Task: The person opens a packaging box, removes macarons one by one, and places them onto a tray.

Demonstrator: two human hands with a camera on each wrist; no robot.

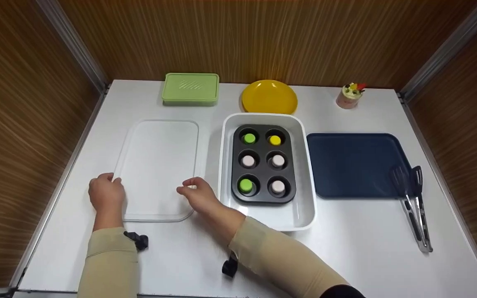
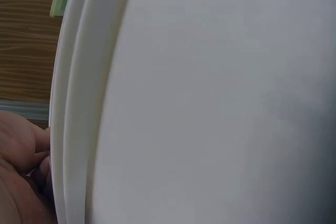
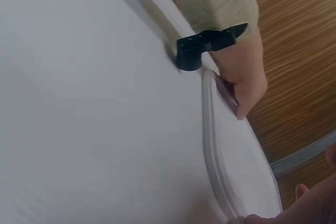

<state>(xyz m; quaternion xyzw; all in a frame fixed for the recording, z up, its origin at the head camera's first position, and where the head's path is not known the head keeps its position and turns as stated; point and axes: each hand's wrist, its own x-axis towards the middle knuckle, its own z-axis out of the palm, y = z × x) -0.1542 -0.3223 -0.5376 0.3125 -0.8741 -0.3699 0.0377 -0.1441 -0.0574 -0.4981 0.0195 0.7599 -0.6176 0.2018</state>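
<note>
A translucent white plastic lid [image 1: 160, 165] with a raised rim lies at the left of the table; whether it touches the tabletop cannot be made out. My left hand [image 1: 107, 192] grips its left edge, and in the left wrist view those fingers [image 2: 42, 174] bend against the rim. At the lid's right edge my right hand [image 1: 201, 196] pinches the rim between thumb and fingers, partly covering it. Just right of that hand stands a deep white container [image 1: 309, 207]. Inside it sits a dark muffin tin [image 1: 263, 174] whose cups hold green, yellow and pale pink round pieces.
Along the back are a green lidded box [image 1: 191, 88], a yellow plate [image 1: 269, 97] and a small dessert cup [image 1: 349, 97]. A navy tray [image 1: 354, 165] lies right of the container, with metal tongs [image 1: 416, 215] across its corner. Wood-patterned walls enclose the table.
</note>
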